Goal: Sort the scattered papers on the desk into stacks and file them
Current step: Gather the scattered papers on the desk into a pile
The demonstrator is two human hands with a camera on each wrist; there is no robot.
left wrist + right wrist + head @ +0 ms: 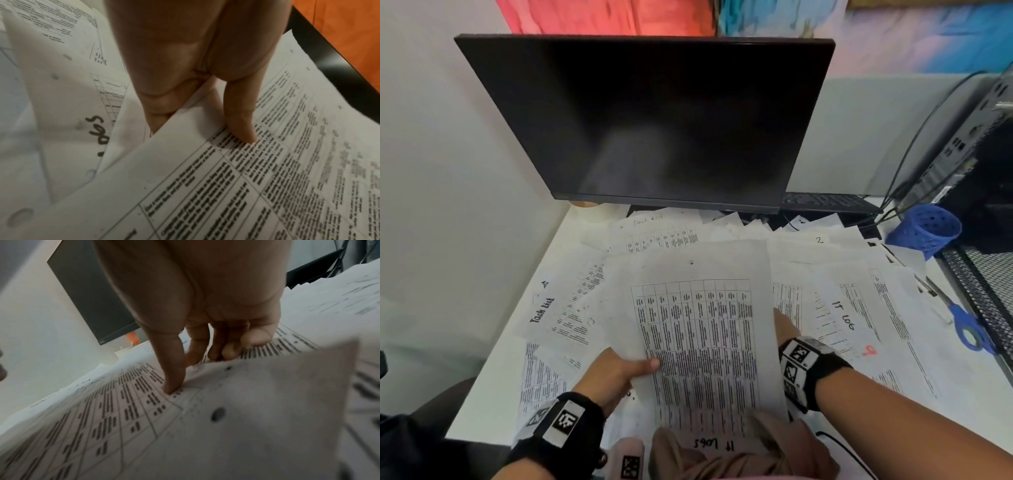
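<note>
both the left hand [616, 373] and right hand [786, 329] pinch the it logs sheet [702, 329]; uneven pulling could tear or crumple it.

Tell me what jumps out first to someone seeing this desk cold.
The printed table sheet marked "IT Logs", held up at front centre, left hand pinching its left edge, right hand at its right edge. Behind it looms a dark monitor, and loose papers cover the desk, with blue scissors at the right edge.

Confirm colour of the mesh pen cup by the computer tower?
Blue. The mesh pen cup shows best in the head view, lying tipped on its side.
</note>
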